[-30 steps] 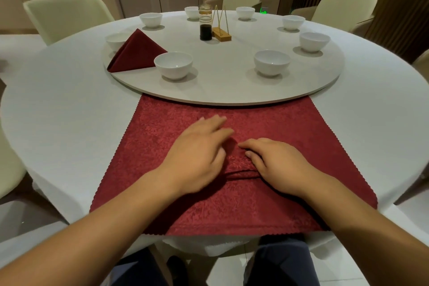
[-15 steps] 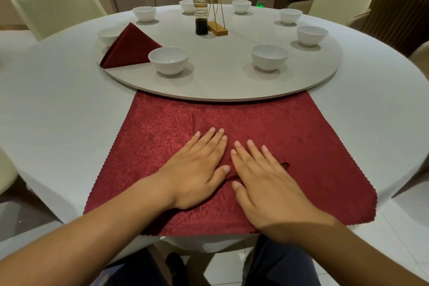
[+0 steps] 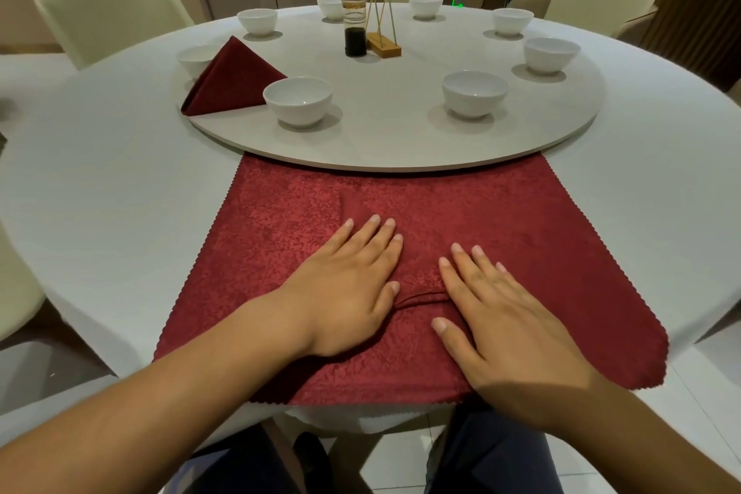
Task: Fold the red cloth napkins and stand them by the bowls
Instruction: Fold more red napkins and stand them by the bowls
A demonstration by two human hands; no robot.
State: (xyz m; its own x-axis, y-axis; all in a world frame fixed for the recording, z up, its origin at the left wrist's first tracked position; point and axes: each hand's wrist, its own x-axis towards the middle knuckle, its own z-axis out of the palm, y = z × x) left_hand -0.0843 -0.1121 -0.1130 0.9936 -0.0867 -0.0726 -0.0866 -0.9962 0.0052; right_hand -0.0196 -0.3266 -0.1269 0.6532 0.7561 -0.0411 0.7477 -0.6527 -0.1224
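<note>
Pressed napkin (image 3: 521, 221) flat with left hand (image 3: 349, 293) and right hand (image 3: 509, 325), fingers straight, slightly spread; lay roughly square, far edge at turntable (image 3: 401, 140).

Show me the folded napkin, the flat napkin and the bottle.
folded napkin (image 3: 234, 80): head view, its front face.
flat napkin (image 3: 521, 221): head view, bare right half.
bottle (image 3: 355, 41): head view, dark lower part.

Soft warm overhead light, gentle shadows, wide-angle bending at edges.
</note>
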